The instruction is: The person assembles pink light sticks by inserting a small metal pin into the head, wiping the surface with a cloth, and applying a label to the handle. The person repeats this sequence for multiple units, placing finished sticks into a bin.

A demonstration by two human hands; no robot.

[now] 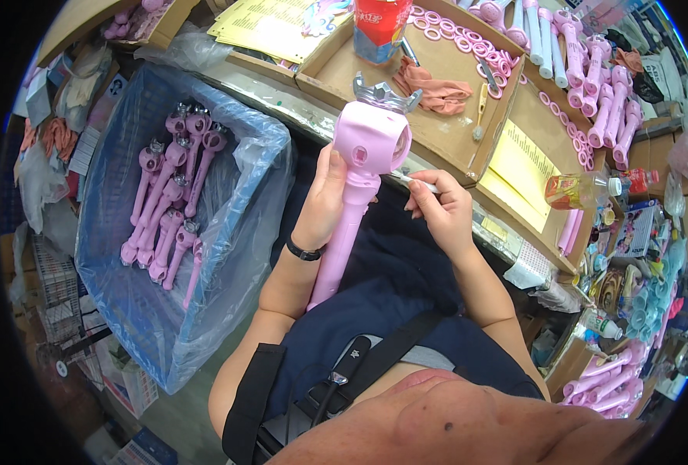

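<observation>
My left hand (321,208) is wrapped round the upper shaft of a pink plastic toy wand (342,240), just below its round head. The wand stands nearly upright in front of my body, its lower end against my dark clothing. A silver crown (387,94) tops the head, and a ring-shaped opening shows on its right side. Between the thumb and fingers of my right hand (443,213) is a slim white stick-like tool (424,183). It points toward the wand's neck; its tip is too small to make out, so I cannot tell whether it touches.
A blue crate (278,136) lined with clear plastic holds several finished-looking wands (158,201) at the left. On the bench, cardboard trays (437,151) hold pink rings (456,35), orange gloves (435,87) and a small brush (479,112). A red cup (379,31) and a bottle (576,190) stand there.
</observation>
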